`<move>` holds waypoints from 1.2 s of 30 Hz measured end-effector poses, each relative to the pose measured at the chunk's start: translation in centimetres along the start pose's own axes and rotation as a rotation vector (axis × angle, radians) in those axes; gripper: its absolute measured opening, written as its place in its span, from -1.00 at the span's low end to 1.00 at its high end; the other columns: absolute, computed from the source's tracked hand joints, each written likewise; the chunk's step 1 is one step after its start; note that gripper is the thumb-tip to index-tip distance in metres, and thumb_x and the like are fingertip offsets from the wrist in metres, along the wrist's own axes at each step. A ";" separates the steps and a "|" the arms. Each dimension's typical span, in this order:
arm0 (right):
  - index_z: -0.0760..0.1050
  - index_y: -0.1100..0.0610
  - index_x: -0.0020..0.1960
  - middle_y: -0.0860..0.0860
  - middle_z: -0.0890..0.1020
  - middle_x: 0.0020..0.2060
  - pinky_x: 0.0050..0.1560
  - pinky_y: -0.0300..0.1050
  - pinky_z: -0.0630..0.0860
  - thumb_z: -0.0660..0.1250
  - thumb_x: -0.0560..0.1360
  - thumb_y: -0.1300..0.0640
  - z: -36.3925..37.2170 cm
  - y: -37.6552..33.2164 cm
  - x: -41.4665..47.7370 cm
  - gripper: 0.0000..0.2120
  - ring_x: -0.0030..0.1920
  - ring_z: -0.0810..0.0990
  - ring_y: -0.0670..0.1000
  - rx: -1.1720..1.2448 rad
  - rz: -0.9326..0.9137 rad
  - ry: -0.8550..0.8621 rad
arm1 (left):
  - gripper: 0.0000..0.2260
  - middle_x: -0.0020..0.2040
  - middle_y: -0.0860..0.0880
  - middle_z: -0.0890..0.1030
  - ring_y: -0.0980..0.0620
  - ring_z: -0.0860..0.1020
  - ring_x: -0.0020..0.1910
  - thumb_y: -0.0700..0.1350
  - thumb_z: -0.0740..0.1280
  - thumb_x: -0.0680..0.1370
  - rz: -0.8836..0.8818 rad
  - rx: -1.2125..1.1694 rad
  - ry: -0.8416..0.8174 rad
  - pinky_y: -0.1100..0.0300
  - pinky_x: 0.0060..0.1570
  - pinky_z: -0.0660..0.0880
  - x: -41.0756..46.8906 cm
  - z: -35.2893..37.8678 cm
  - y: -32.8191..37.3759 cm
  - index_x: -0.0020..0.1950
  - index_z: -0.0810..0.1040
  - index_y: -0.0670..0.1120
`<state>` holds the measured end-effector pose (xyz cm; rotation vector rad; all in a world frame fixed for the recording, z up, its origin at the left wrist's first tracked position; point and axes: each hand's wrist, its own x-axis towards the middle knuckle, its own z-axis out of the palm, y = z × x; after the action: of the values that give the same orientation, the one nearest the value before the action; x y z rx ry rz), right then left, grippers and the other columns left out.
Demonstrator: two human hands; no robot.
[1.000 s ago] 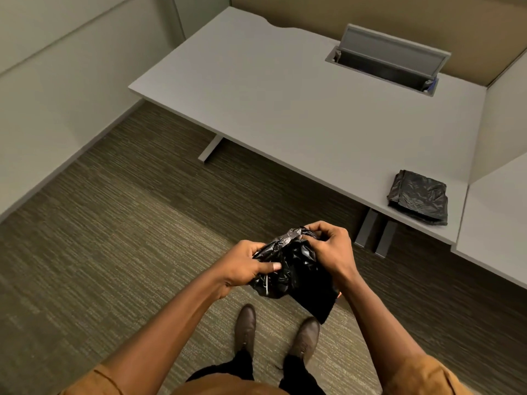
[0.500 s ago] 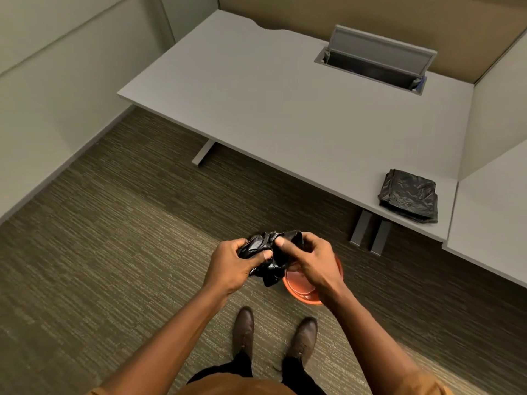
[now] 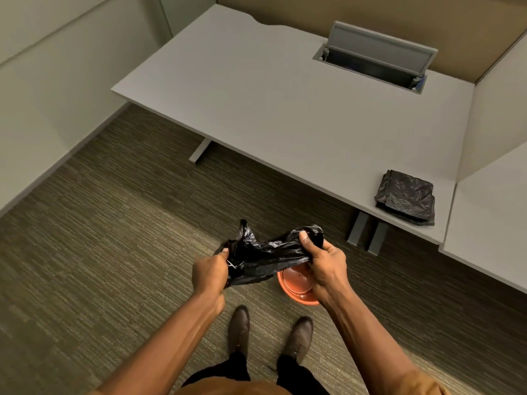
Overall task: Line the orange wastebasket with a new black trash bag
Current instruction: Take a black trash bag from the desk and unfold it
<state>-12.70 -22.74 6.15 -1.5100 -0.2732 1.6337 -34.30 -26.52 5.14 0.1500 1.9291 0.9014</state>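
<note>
A crumpled black trash bag [image 3: 265,256] is stretched between my two hands above the carpet. My left hand [image 3: 209,273] grips its left end and my right hand [image 3: 323,263] grips its right end. Below the bag and my right hand stands the orange wastebasket [image 3: 296,283] on the floor, partly hidden by them; its inside looks bare. A folded stack of black bags [image 3: 406,198] lies on the desk's near right corner.
The grey desk [image 3: 271,109] spans the back, with an open cable hatch [image 3: 373,58] at its rear. Desk legs [image 3: 368,233] stand just right of the wastebasket. My shoes [image 3: 239,329] are on the carpet right behind it. Partition walls close off the left and right.
My hands have moved apart, pulling the bunched bag out sideways. More of the orange wastebasket shows beneath it than before.
</note>
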 end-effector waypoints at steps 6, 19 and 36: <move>0.69 0.31 0.13 0.24 0.79 -0.05 -0.11 0.02 0.75 0.57 0.53 0.14 0.9 -0.6 -0.4 -0.73 -0.09 0.81 0.15 -0.036 0.011 -0.148 | -0.33 0.52 -0.17 0.49 -0.19 0.49 0.50 0.36 0.24 0.66 0.388 0.464 0.134 -0.25 0.58 0.35 -2.5 1.3 -0.4 0.55 0.38 -0.13; 0.69 0.28 0.18 0.22 0.80 0.00 -0.07 -0.02 0.71 0.59 0.43 0.03 -0.5 -2.1 -0.3 -0.57 -0.01 0.80 0.17 -0.166 -0.029 -0.247 | -0.82 -0.04 0.09 0.74 -0.07 0.71 0.06 -0.27 0.50 0.54 0.804 0.698 -0.085 -0.23 0.22 0.62 -2.4 4.0 1.4 0.04 0.74 -0.01; 0.58 0.15 -0.13 0.06 0.60 -0.32 -0.30 -0.09 0.44 0.38 0.67 0.12 -5.4 0.8 4.5 -0.79 -0.34 0.57 0.03 -0.217 0.058 0.322 | -0.75 -0.04 -0.20 0.77 -0.33 0.73 -0.02 -0.03 0.32 0.72 0.521 0.694 0.079 -0.17 -0.05 0.70 0.4 4.5 2.6 0.04 0.74 -0.12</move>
<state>-7.76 -22.12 1.16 -1.9335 -0.2353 1.4111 -31.48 -22.09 5.38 1.0749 2.2505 0.5154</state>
